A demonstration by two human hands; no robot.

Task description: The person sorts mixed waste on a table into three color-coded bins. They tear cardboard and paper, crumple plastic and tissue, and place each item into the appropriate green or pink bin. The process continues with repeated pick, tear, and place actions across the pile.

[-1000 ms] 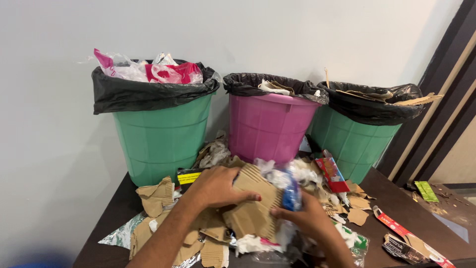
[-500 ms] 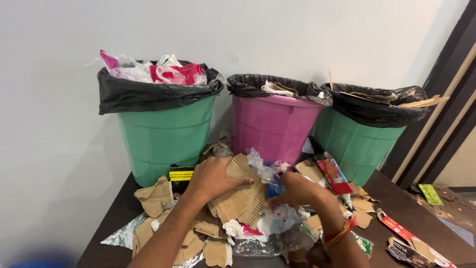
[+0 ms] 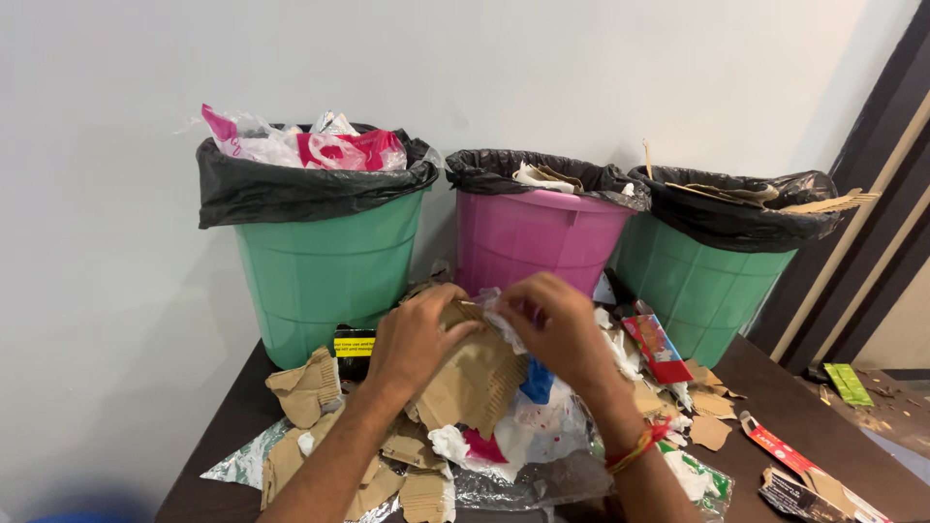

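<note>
Corrugated brown cardboard is what the left hand grips, fingers curled over its top edge, and it now stands lifted above the litter heap on the dark table, where half a second ago it lay lower among the scraps. The right hand has come up from the pile to the piece's upper right corner and pinches a crumpled bit of white plastic film that clings there (thumb and fingertips closed on it, the other fingers loosely bent). By my reading, the 2 materials are being pulled apart. The cardboard is torn and ragged, its fluted ribs exposed along the right edge. Behind it stand 3 black-lined bins: a green bin at left, a pink bin in the middle, and another green one at right.
</note>
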